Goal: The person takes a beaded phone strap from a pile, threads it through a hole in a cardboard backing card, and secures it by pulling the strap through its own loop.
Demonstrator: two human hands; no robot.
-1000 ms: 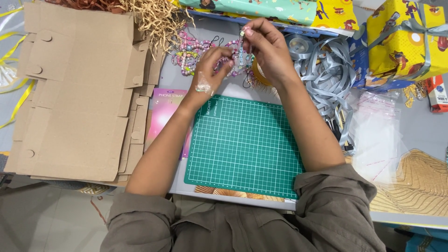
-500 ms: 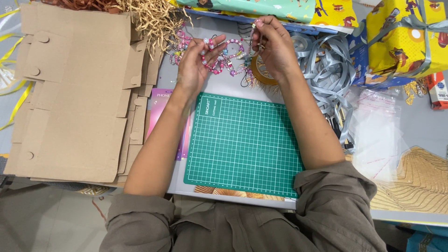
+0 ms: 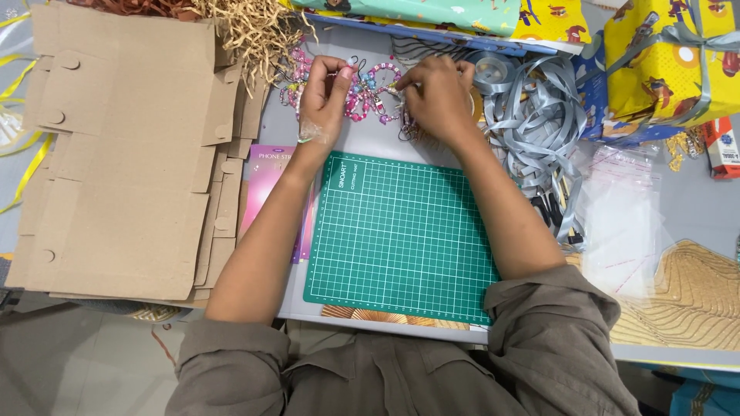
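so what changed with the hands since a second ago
Both hands came down from a raised hold onto the beaded charms: the left hand and right hand now finger them on the table. The green cutting mat, cardboard and ribbon stayed put.

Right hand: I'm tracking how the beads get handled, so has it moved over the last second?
Yes. The right hand has dropped from raised above the beaded strands to down among them, nearer the green cutting mat.

green cutting mat [image 3: 401, 231] bare between the forearms, flattened cardboard [image 3: 123, 154] crowding left, grey ribbon tangle [image 3: 532, 115] right
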